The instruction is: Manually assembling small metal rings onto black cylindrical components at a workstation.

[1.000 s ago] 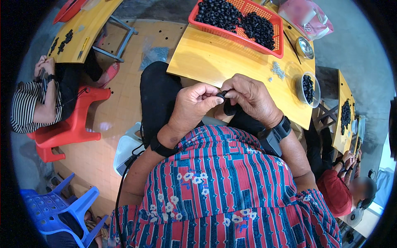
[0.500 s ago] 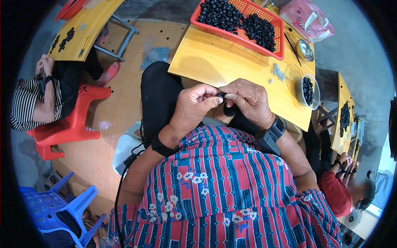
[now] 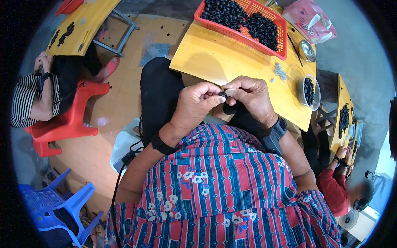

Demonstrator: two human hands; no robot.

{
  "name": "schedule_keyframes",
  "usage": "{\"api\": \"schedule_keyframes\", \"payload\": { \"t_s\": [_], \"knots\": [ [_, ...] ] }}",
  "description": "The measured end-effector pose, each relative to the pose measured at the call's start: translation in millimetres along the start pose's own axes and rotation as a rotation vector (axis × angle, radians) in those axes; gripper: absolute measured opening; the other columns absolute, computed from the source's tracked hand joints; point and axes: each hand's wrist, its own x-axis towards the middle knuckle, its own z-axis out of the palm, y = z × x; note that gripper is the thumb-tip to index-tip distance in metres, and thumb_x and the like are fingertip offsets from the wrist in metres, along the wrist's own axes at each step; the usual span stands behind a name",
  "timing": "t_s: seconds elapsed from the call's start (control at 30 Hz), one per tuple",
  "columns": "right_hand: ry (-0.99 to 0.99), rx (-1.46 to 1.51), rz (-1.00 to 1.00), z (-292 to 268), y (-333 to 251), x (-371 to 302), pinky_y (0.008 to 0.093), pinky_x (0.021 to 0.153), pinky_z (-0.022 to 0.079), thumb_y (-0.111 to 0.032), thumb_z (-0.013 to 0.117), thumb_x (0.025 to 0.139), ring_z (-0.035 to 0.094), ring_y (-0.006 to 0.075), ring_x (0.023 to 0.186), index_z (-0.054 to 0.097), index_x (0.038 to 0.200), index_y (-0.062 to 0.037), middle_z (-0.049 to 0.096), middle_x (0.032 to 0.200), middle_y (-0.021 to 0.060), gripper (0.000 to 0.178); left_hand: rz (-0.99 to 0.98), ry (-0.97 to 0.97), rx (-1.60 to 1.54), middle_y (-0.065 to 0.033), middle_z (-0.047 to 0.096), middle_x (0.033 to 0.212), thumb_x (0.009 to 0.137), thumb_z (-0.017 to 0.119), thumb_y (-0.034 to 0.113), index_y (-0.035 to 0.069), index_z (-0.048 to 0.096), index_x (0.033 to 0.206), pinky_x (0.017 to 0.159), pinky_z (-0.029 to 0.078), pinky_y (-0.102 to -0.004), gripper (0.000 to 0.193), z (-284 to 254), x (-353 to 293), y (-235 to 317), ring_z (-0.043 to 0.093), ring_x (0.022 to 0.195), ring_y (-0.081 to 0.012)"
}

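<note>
Above my lap, close to the table's near edge, both hands meet fingertip to fingertip. Between the thumb and fingers of my left hand (image 3: 197, 102) is a small round black part (image 3: 223, 94), mostly covered by the fingertips. My right hand (image 3: 250, 97) pinches at the same part from the other side, thumb and forefinger closed on it. Small clear or silvery pieces (image 3: 280, 71) lie in a loose pile on the yellow table (image 3: 206, 53) beyond my right hand. Right of them stands a clear round tub (image 3: 316, 99) holding black ring-like parts (image 3: 308, 91).
A red basket (image 3: 283, 53) full of black parts stands at the far side, near a metal bowl (image 3: 306, 50), a dark rod (image 3: 294, 48) and a pink package (image 3: 310, 20). People sit at tables left and right. A red stool (image 3: 68, 113) and a blue chair (image 3: 53, 206) are at left.
My hands stay together on the black part, with the fingertips slightly shifted and more of its dark face showing. The whole view has moved a little.
</note>
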Motion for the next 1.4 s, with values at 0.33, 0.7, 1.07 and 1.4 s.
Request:
{"api": "schedule_keyframes", "payload": {
  "t_s": [0.33,0.7,1.07,1.4],
  "knots": [
    [0.021,0.006,-0.015,0.3,6.6,-2.0,0.0193,0.052,0.049,-0.002,0.063,0.083,0.058,0.0057,0.060,0.068,0.090,0.0007,0.063,0.071,0.0022,0.008,0.028,0.035,0.046,0.0020,0.058,0.074,0.083,0.066,0.006,0.000,0.061,0.090,0.053,0.043,-0.0185,0.010,1.0,-0.3,-3.9,0.051,0.063,-0.0027],
    [0.063,0.035,0.030,2.4,8.7,-6.1,0.0206,0.043,0.048,-0.008,0.060,0.087,0.057,0.0067,0.054,0.067,0.094,0.0006,0.062,0.067,0.0041,0.013,-0.015,0.050,0.046,0.0014,0.060,0.074,0.083,0.067,0.008,0.001,0.062,0.089,0.053,0.044,-0.0183,0.011,4.3,0.1,-3.1,0.052,0.063,-0.0028],
    [-0.073,0.409,0.317,-9.6,4.0,-1.3,0.0265,0.063,0.053,-0.008,0.061,0.086,0.061,0.0135,0.067,0.063,0.095,0.0046,0.063,0.077,0.0077,0.016,0.104,0.057,0.150,0.0009,0.058,0.075,0.081,0.067,0.005,0.000,0.063,0.089,0.053,0.044,-0.0187,0.011,3.9,1.5,-4.9,0.052,0.063,-0.0038],
    [-0.239,0.580,0.400,-17.4,12.7,3.7,0.0273,0.068,0.055,-0.010,0.062,0.086,0.062,0.0136,0.066,0.060,0.098,0.0033,0.061,0.075,0.0058,0.018,0.223,0.056,0.314,-0.0018,0.055,0.074,0.072,0.071,0.003,0.000,0.066,0.084,0.056,0.043,-0.0202,0.014,3.9,2.0,0.3,0.052,0.063,-0.0075]
  ]
}}
